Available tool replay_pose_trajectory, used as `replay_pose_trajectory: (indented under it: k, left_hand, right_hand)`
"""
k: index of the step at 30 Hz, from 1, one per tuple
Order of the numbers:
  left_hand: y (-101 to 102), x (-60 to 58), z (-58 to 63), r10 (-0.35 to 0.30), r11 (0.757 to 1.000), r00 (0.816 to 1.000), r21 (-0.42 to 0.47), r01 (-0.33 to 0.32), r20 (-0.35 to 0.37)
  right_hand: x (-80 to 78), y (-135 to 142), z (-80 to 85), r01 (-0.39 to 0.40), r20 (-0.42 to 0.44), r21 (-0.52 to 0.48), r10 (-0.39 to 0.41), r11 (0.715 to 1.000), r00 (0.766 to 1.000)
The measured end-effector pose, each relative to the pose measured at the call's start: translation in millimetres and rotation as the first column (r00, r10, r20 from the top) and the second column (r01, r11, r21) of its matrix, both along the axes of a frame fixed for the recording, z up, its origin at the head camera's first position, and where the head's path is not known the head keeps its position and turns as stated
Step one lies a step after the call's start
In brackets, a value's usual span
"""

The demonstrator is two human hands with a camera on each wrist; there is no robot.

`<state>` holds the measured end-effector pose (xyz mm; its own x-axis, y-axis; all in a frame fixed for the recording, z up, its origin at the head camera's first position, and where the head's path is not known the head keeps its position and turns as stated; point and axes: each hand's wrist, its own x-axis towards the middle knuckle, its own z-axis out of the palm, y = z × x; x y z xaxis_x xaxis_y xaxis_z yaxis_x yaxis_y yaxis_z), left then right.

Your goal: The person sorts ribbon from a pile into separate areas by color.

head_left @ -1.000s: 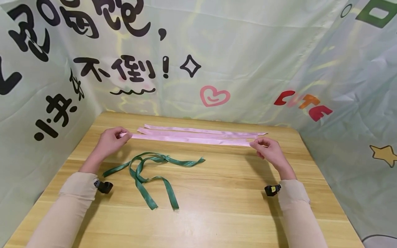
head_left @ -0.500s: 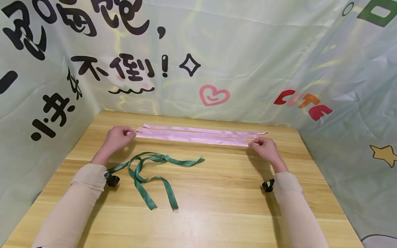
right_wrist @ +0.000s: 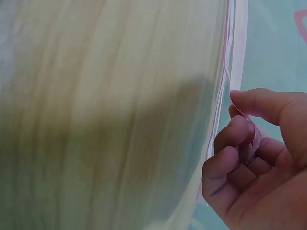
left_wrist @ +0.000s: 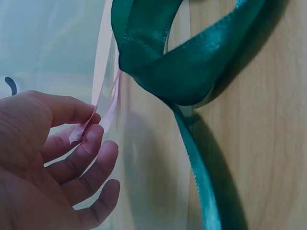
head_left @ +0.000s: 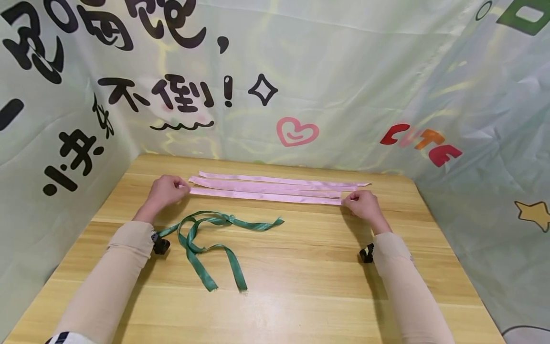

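Left arm and right arm both reach forward and angle inward, pale beige fabric sleeves on each. Left hand is doing a thumb-and-index pinch, its other fingers loosely bent and kinda fanned. Right hand pinches too, remaining fingers curled in tighter. Hands sit well apart.

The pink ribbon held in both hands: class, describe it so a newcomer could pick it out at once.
On the wooden table, look beyond the green ribbon toward the back. The pink ribbon stretches between the left hand and the right hand. Unlike the other pink strips behind it, it is pinched at both ends.
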<state>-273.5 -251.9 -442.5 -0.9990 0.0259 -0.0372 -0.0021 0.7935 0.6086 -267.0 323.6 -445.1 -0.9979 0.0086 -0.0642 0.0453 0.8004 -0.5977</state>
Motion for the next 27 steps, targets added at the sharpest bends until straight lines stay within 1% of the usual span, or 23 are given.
replay_pose_trajectory:
  k: [4, 14, 21, 27]
  left_hand:
    - [0.1, -3.4, -3.1, -0.003, 1.0, 1.0, -0.029, 0.003, -0.002]
    - [2.9, -13.6, -10.1, -0.007, 0.998, 1.0, -0.066, 0.007, 0.008]
    - [8.0, -13.3, -6.5, 0.008, 0.998, 1.0, -0.062, -0.007, 0.021]
    - [9.9, -13.9, -6.3, 0.022, 0.997, 1.0, -0.078, -0.022, -0.002]
  right_hand:
    - [-1.9, -1.0, -2.6, 0.013, 0.01, 0.009, -0.013, 1.0, 1.0]
    - [-4.2, -3.9, -3.6, 0.018, 0.039, 0.028, -0.019, 0.999, 0.999]
    - [-7.4, -3.5, -7.4, 0.032, 0.059, 0.032, -0.034, 0.999, 0.998]
    - [-9.2, -4.2, -8.5, 0.047, 0.043, 0.043, -0.049, 0.998, 0.998]
